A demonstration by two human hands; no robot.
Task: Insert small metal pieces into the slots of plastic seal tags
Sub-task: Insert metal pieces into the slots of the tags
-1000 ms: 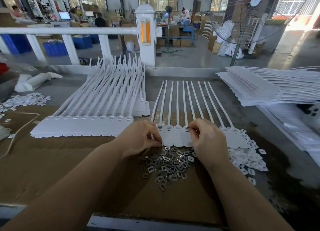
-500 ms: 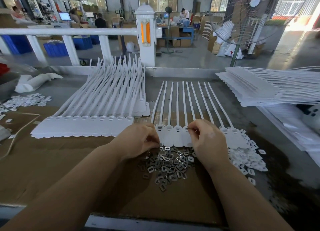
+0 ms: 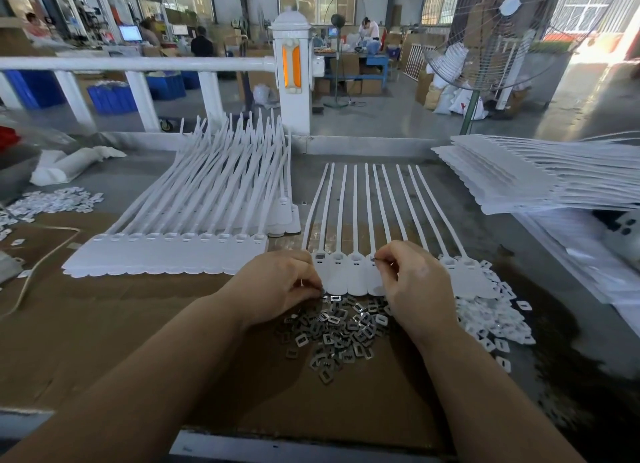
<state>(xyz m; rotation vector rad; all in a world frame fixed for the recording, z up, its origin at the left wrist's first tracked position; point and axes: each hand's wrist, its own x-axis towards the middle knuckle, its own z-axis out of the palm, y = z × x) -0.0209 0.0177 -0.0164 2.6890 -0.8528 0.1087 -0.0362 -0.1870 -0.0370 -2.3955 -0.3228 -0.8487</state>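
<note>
At the seal tags (image 3: 349, 275), your right hand (image 3: 414, 282) is pinching a metal piece (image 3: 376, 258); your left hand (image 3: 277, 286) is pinching another; tilting risks jamming the slot.

White seal tags (image 3: 356, 279) are gleaming over brown cardboard (image 3: 121, 310); silvery grey metal pieces (image 3: 332, 327) are glinting; blue crates (image 3: 110, 98) are showing behind a white railing (image 3: 138, 64).

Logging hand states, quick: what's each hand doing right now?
Left hand: fingers curled at the edge of the metal pieces; whether it holds one cannot be told.
Right hand: pinching something small at a seal tag slot.
</note>
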